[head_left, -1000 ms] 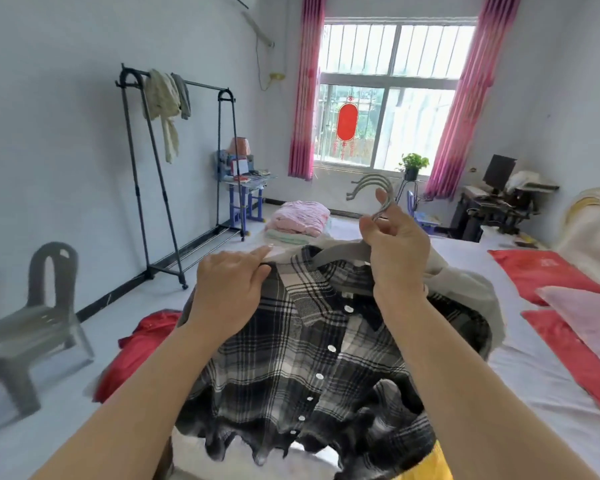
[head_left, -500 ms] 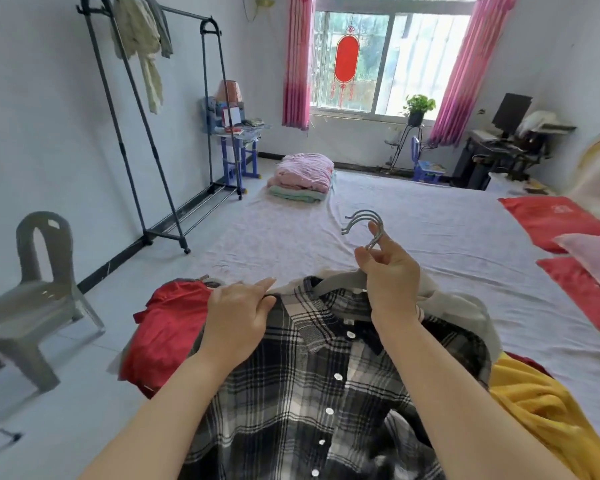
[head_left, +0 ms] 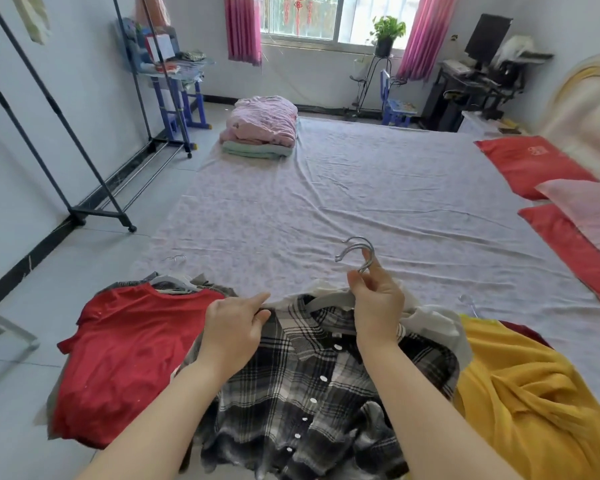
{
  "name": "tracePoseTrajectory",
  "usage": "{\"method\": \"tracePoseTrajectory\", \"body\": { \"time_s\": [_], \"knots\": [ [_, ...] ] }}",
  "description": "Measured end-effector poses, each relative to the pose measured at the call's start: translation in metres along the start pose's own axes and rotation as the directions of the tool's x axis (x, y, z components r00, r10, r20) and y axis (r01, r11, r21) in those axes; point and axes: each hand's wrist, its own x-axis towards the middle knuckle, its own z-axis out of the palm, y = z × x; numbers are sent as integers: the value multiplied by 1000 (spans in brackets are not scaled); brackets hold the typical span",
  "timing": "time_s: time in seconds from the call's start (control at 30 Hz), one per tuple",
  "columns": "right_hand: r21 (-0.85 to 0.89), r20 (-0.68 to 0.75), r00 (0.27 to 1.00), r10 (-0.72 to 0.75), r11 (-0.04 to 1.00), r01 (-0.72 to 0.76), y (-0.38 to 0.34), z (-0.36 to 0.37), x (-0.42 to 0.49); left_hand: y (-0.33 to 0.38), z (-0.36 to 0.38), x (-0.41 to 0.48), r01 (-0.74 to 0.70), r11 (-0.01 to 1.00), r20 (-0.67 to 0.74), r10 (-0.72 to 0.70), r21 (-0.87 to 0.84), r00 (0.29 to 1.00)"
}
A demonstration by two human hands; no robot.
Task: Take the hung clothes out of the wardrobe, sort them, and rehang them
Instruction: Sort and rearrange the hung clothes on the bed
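Plaid shirt looks light, limp, likely to slip; right hand pinches the stiff hanger hooks, the surest hold, left hand pinching its left shoulder cloth.

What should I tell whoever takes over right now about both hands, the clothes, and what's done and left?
Left hand: pinches the plaid shirt near its collar.
Right hand: pinches the hanger hook above that shirt.
Clothes: the plaid shirt is on its hanger at the near edge of the bed, with a red shirt to its left and a yellow garment to its right. The clothes rack stands by the left wall, its rail mostly out of view.
Done: the garments are laid out on the bed.
Left: finish sorting, then rehang everything.
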Motion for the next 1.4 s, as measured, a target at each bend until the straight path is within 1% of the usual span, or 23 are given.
{"method": "tracePoseTrajectory", "body": {
  "time_s": [0.13, 0.3, 0.5, 0.57, 0.67, 0.8, 0.93, 1.07, 1.23, 1.33, 1.4],
  "knots": [
    [9, 5, 995, 96, 995, -97, 34, 17, 74, -12, 45, 63, 59, 998, 52, -60, 22, 997],
    [-43, -8, 979, 202, 978, -202, 77, 39, 156, -27, 92, 133, 122, 992, 111, -126, 39, 986],
    [-124, 32, 968, 251, 961, -245, 133, 72, 218, -61, 144, 182, 180, 980, 171, -192, 83, 966],
    [-173, 38, 964, 262, 952, -252, 155, 80, 233, -73, 162, 192, 187, 977, 190, -203, 97, 961],
    [-365, 90, 949, 301, 897, -250, 188, 86, 251, -90, 195, 200, 224, 966, 265, -250, 126, 931],
    [-540, 54, 881, 470, 756, -370, 225, 74, 249, -101, 233, 192, 234, 965, 395, -262, 118, 880],
    [-667, 61, 867, 495, 666, -334, 240, 49, 220, -95, 250, 177, 168, 980, 506, -199, 106, 839],
    [-755, 28, 841, 540, 562, -336, 236, 27, 191, -85, 247, 170, 129, 985, 551, -171, 114, 817],
    [-790, 7, 851, 525, 524, -317, 212, 12, 157, -69, 228, 167, 60, 994, 560, -102, 93, 822],
    [-789, 11, 865, 502, 535, -301, 192, 10, 138, -59, 210, 163, 14, 996, 556, -60, 86, 829],
    [-791, 11, 875, 483, 540, -289, 177, 10, 127, -55, 195, 159, -38, 993, 552, -32, 115, 833]
  ]
}}
